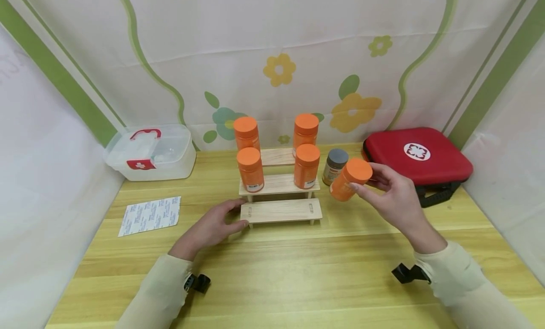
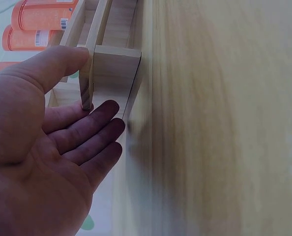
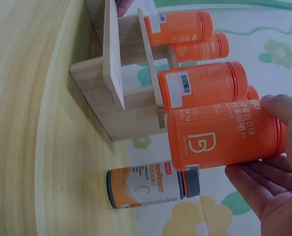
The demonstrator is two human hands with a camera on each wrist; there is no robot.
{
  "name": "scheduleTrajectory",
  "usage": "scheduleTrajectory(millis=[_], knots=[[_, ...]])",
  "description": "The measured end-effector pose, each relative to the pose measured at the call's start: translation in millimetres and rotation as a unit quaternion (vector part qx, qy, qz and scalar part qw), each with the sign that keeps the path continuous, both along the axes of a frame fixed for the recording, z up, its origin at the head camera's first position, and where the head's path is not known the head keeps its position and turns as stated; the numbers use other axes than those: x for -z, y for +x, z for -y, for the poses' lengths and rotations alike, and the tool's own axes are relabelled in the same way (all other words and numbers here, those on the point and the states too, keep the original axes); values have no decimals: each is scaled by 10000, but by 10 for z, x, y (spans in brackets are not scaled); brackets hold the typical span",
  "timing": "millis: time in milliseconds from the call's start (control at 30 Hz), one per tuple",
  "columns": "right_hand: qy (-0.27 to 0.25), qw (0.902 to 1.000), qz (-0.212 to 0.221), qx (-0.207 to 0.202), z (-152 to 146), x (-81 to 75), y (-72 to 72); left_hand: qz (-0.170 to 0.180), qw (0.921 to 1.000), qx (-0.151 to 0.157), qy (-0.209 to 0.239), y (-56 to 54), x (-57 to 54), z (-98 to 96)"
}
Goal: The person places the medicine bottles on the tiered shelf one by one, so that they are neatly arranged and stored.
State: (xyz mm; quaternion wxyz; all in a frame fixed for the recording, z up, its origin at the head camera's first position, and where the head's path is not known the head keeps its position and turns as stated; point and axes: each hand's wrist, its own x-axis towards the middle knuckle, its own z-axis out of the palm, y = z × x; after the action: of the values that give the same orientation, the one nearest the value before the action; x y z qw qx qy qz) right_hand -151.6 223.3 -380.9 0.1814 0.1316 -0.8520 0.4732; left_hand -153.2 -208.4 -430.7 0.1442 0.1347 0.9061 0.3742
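My right hand pinches an orange pill bottle near its lid, tilted and raised right of the wooden step rack. Lettering and a large "B" show on this bottle in the right wrist view. My left hand holds the left end of the rack's lowest step; thumb and forefinger pinch the board while the other fingers extend below it. Two orange bottles stand on the middle step, left and right. Two more stand on the top step, left and right.
Beside the rack's right end stands a grey-lidded bottle. A red first-aid case lies at the back right. At the back left is a clear box with a red handle, and a printed white packet lies in front of it.
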Motion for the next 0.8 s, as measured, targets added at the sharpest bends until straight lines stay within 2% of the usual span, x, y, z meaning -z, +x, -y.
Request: scheduleTrajectory(millis=[400,800], knots=[[-216,9979,-361,-492,257,-35,65,43,10000,-12,47,-4,2,-3],[-597,9888,-780,-1123,487,-24,66,-37,9999,49,92,-9,21,5]])
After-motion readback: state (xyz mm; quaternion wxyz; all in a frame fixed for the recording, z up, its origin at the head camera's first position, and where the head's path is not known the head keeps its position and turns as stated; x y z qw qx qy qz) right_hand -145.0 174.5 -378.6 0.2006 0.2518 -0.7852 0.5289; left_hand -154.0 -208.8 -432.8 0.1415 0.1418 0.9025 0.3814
